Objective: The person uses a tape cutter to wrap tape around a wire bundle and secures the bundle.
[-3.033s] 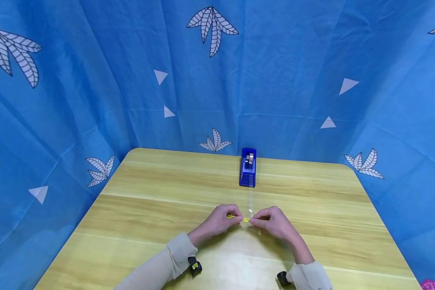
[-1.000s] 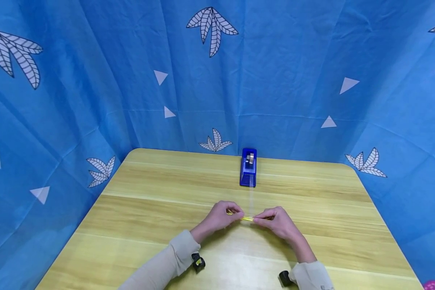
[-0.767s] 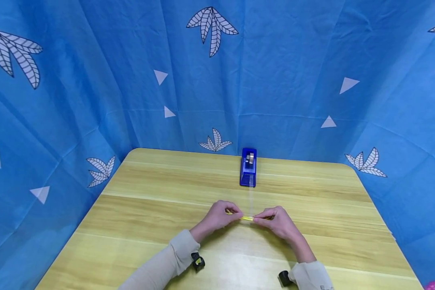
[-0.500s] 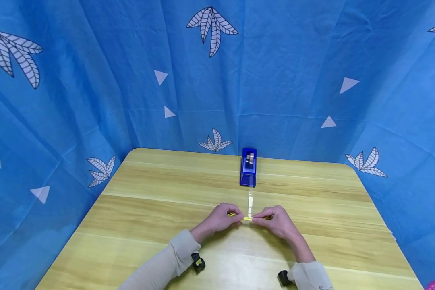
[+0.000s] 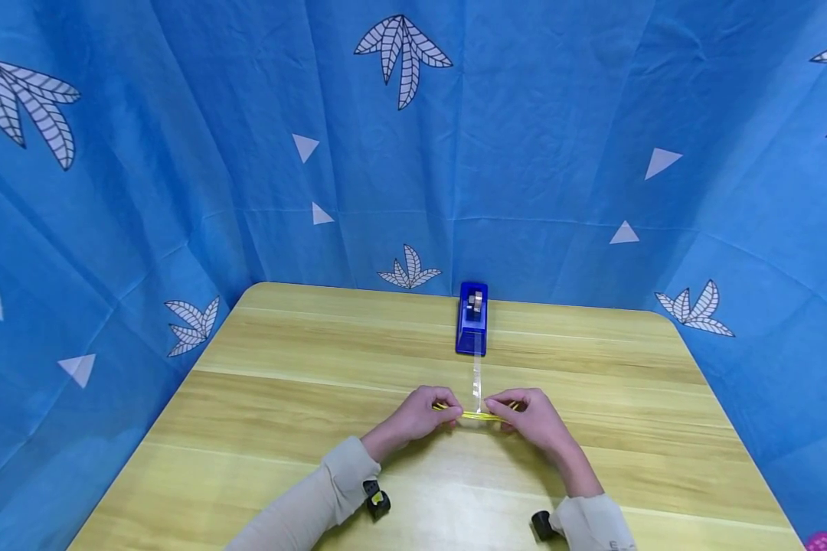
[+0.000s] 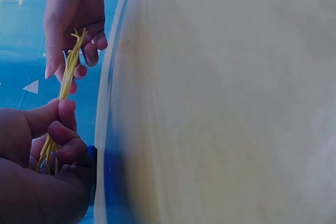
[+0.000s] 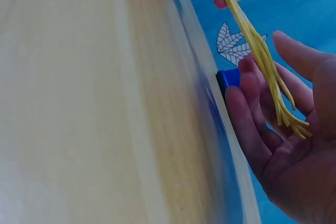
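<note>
My left hand [image 5: 420,413] pinches a bundle of thin yellow strands [image 7: 260,53] between thumb and fingertips, seen closely in the left wrist view. The bundle runs sideways above the table. Its loose far ends lie by the fingers of my right hand [image 7: 294,108], whose thumb stands apart from the strands. From a blue tape dispenser [image 5: 472,321] at the back of the table, a clear strip of tape [image 5: 477,379] stretches forward to the bundle, between my hands. Whether the tape is wrapped around the strands is too small to tell.
The wood-patterned table [image 5: 317,337] has rounded back corners. A blue curtain [image 5: 558,153] with leaf and triangle prints surrounds it at the back and sides. Something pink [image 5: 825,542] shows at the lower right corner.
My right hand has let go of the strands and shifted slightly right, so more of the yellow bundle shows between the hands. The left hand keeps its pinch; the dispenser stays put.
</note>
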Action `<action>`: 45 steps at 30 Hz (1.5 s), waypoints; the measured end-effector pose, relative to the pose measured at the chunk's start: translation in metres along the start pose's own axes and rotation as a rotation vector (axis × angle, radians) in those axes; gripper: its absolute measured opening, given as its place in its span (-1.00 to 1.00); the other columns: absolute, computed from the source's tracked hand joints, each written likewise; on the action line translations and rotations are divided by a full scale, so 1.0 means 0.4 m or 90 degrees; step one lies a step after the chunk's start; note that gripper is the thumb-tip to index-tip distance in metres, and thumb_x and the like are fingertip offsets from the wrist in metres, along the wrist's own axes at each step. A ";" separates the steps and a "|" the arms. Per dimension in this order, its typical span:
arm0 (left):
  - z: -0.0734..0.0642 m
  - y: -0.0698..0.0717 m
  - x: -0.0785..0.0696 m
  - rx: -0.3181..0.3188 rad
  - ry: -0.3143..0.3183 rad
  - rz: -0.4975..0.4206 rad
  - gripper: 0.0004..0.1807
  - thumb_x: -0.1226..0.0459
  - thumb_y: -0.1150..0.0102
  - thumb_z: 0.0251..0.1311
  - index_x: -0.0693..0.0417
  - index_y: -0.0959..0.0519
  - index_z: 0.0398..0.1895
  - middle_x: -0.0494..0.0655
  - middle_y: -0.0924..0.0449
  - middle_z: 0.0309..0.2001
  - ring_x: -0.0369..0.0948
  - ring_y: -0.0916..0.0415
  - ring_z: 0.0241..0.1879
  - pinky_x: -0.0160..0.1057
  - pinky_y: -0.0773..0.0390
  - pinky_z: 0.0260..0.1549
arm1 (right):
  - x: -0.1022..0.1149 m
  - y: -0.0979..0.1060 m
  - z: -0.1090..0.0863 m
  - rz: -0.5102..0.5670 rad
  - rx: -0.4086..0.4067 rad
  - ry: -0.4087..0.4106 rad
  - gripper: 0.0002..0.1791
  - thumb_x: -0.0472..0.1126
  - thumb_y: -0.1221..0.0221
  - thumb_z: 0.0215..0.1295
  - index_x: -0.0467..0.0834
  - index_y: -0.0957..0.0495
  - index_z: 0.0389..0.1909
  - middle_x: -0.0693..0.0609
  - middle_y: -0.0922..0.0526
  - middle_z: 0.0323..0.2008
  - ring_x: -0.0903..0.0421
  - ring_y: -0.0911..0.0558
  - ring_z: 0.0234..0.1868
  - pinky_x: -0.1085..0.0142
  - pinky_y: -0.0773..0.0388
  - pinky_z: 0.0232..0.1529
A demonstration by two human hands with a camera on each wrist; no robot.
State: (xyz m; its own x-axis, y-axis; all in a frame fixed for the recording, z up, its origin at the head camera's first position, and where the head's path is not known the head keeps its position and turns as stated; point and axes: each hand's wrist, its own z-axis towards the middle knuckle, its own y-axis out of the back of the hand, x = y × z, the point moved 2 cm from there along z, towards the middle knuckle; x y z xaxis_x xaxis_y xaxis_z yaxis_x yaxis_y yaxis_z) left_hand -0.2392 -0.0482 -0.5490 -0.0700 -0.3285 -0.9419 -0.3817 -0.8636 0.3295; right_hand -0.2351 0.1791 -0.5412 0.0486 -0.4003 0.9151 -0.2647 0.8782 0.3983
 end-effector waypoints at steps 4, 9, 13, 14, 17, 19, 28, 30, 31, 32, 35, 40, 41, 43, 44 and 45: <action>0.000 -0.001 0.000 -0.004 -0.003 0.013 -0.90 0.29 -0.32 0.36 0.12 -0.72 -0.32 -0.08 -0.71 -0.32 -0.28 -0.52 -0.34 -0.38 -0.49 -0.34 | -0.002 -0.002 0.000 0.030 0.029 -0.023 -0.66 -0.08 -0.34 0.40 -0.29 -0.75 -0.05 -0.12 -0.77 -0.28 0.11 -0.65 -0.49 0.29 -0.68 -0.44; -0.001 0.000 -0.002 -0.016 -0.020 0.031 -0.92 0.28 -0.35 0.33 0.12 -0.73 -0.29 -0.12 -0.73 -0.25 -0.27 -0.55 -0.19 -0.25 -0.53 -0.09 | -0.008 -0.008 0.000 0.052 0.071 -0.043 -0.70 -0.10 -0.36 0.37 -0.29 -0.77 -0.11 -0.10 -0.75 -0.33 0.17 -0.59 -0.57 0.35 -0.62 -0.49; -0.002 -0.001 -0.002 -0.022 -0.023 0.040 -0.90 0.26 -0.37 0.31 0.13 -0.73 -0.27 -0.14 -0.75 -0.23 -0.26 -0.58 -0.12 -0.14 -0.54 0.06 | -0.015 -0.010 0.000 0.056 0.067 -0.049 -0.74 -0.15 -0.41 0.32 -0.26 -0.79 -0.13 -0.10 -0.77 -0.31 0.20 -0.56 -0.60 0.41 -0.54 -0.53; -0.003 -0.001 -0.002 -0.022 -0.021 0.041 -0.90 0.26 -0.38 0.31 0.12 -0.73 -0.28 -0.14 -0.75 -0.22 -0.26 -0.58 -0.11 -0.13 -0.53 0.07 | -0.016 -0.010 0.001 0.054 0.062 -0.047 -0.75 -0.15 -0.42 0.31 -0.26 -0.79 -0.14 -0.10 -0.78 -0.30 0.20 -0.57 -0.60 0.41 -0.54 -0.53; -0.004 -0.003 -0.003 -0.024 -0.015 0.043 -0.92 0.24 -0.38 0.30 0.07 -0.74 -0.28 -0.16 -0.75 -0.22 -0.26 -0.57 -0.12 -0.16 -0.54 0.00 | -0.017 -0.009 0.001 0.046 0.046 -0.042 -0.77 -0.17 -0.44 0.28 -0.23 -0.80 -0.15 -0.09 -0.79 -0.25 0.19 -0.58 -0.59 0.41 -0.53 -0.52; -0.004 -0.004 -0.003 -0.025 -0.011 0.042 -0.93 0.24 -0.38 0.31 0.05 -0.74 -0.27 -0.16 -0.74 -0.21 -0.26 -0.57 -0.17 -0.23 -0.57 -0.11 | -0.018 -0.008 0.001 0.041 0.034 -0.042 -0.78 -0.18 -0.44 0.27 -0.23 -0.80 -0.16 -0.08 -0.79 -0.23 0.17 -0.60 -0.57 0.39 -0.56 -0.50; 0.006 -0.010 0.006 -0.027 0.033 -0.002 -0.87 0.20 -0.33 0.36 0.07 -0.75 -0.26 -0.06 -0.74 -0.35 -0.26 -0.56 -0.45 -0.40 -0.57 -0.45 | -0.021 -0.008 0.004 0.054 0.013 -0.045 -0.78 -0.20 -0.46 0.25 -0.24 -0.80 -0.16 -0.06 -0.79 -0.26 0.14 -0.62 -0.52 0.35 -0.64 -0.46; 0.005 -0.012 0.005 -0.029 0.028 -0.001 -0.88 0.23 -0.34 0.35 0.09 -0.75 -0.27 -0.05 -0.74 -0.36 -0.27 -0.56 -0.45 -0.40 -0.56 -0.45 | -0.020 -0.008 0.003 0.054 0.013 -0.041 -0.78 -0.21 -0.46 0.25 -0.24 -0.79 -0.16 -0.06 -0.78 -0.27 0.13 -0.62 -0.51 0.35 -0.63 -0.47; 0.005 -0.013 0.005 -0.029 0.023 -0.001 -0.88 0.24 -0.34 0.35 0.11 -0.75 -0.28 -0.03 -0.74 -0.36 -0.26 -0.56 -0.44 -0.41 -0.56 -0.45 | -0.020 -0.008 0.003 0.052 0.014 -0.038 -0.78 -0.21 -0.45 0.25 -0.24 -0.80 -0.16 -0.06 -0.78 -0.28 0.12 -0.62 -0.51 0.35 -0.63 -0.47; 0.005 -0.014 0.004 -0.030 0.019 -0.002 -0.89 0.26 -0.34 0.35 0.12 -0.74 -0.29 -0.03 -0.74 -0.36 -0.26 -0.56 -0.44 -0.41 -0.55 -0.45 | -0.020 -0.008 0.003 0.050 0.014 -0.035 -0.79 -0.21 -0.45 0.25 -0.24 -0.80 -0.16 -0.06 -0.78 -0.28 0.12 -0.62 -0.51 0.35 -0.62 -0.47; 0.004 -0.015 0.002 -0.034 0.008 -0.012 -0.90 0.29 -0.35 0.33 0.16 -0.73 -0.31 0.01 -0.73 -0.35 -0.25 -0.54 -0.44 -0.42 -0.52 -0.47 | -0.020 -0.007 0.003 0.041 0.018 -0.027 -0.77 -0.17 -0.45 0.26 -0.22 -0.80 -0.15 -0.07 -0.78 -0.25 0.09 -0.64 -0.47 0.33 -0.63 -0.46; 0.003 -0.008 0.000 -0.035 -0.003 -0.004 -0.90 0.29 -0.35 0.32 0.15 -0.72 -0.31 0.00 -0.73 -0.34 -0.25 -0.53 -0.42 -0.42 -0.49 -0.48 | -0.017 -0.002 0.006 0.032 0.008 -0.023 -0.65 -0.05 -0.39 0.34 -0.20 -0.76 -0.01 -0.11 -0.79 -0.07 0.08 -0.74 -0.21 0.33 -0.66 -0.24; 0.003 -0.006 0.000 -0.034 -0.006 -0.001 -0.90 0.29 -0.35 0.33 0.14 -0.72 -0.31 0.00 -0.73 -0.34 -0.25 -0.53 -0.41 -0.42 -0.49 -0.47 | -0.014 0.000 0.007 0.032 0.001 -0.023 -0.64 -0.04 -0.38 0.35 -0.19 -0.75 0.02 -0.10 -0.79 -0.04 0.10 -0.74 -0.16 0.34 -0.66 -0.19; 0.003 -0.003 -0.001 -0.034 -0.011 0.005 -0.90 0.28 -0.35 0.33 0.14 -0.73 -0.30 0.00 -0.74 -0.34 -0.24 -0.53 -0.41 -0.43 -0.49 -0.48 | -0.007 0.004 0.009 0.026 -0.010 -0.011 -0.63 -0.05 -0.34 0.40 -0.22 -0.73 0.06 -0.12 -0.79 -0.01 0.12 -0.74 -0.11 0.38 -0.65 -0.13; 0.003 -0.002 -0.002 -0.034 -0.013 0.006 -0.90 0.28 -0.35 0.33 0.14 -0.73 -0.30 0.00 -0.75 -0.33 -0.24 -0.53 -0.42 -0.43 -0.49 -0.49 | -0.004 0.005 0.011 0.021 -0.013 -0.003 -0.64 -0.07 -0.33 0.41 -0.24 -0.72 0.06 -0.13 -0.79 -0.01 0.14 -0.74 -0.10 0.40 -0.66 -0.10; 0.004 -0.002 -0.002 -0.035 -0.015 0.005 -0.90 0.29 -0.35 0.33 0.15 -0.73 -0.30 0.02 -0.75 -0.33 -0.24 -0.53 -0.42 -0.43 -0.49 -0.49 | -0.002 0.007 0.014 0.020 -0.015 0.001 -0.65 -0.09 -0.32 0.42 -0.25 -0.72 0.05 -0.14 -0.79 -0.02 0.14 -0.74 -0.10 0.39 -0.67 -0.12</action>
State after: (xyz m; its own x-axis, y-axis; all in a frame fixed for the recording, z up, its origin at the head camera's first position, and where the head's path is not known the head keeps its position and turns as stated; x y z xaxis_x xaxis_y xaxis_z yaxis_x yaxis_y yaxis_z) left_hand -0.2402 -0.0469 -0.5486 -0.0952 -0.3265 -0.9404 -0.3298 -0.8810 0.3392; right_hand -0.2412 0.1804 -0.5411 0.0426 -0.3725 0.9270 -0.2439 0.8959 0.3712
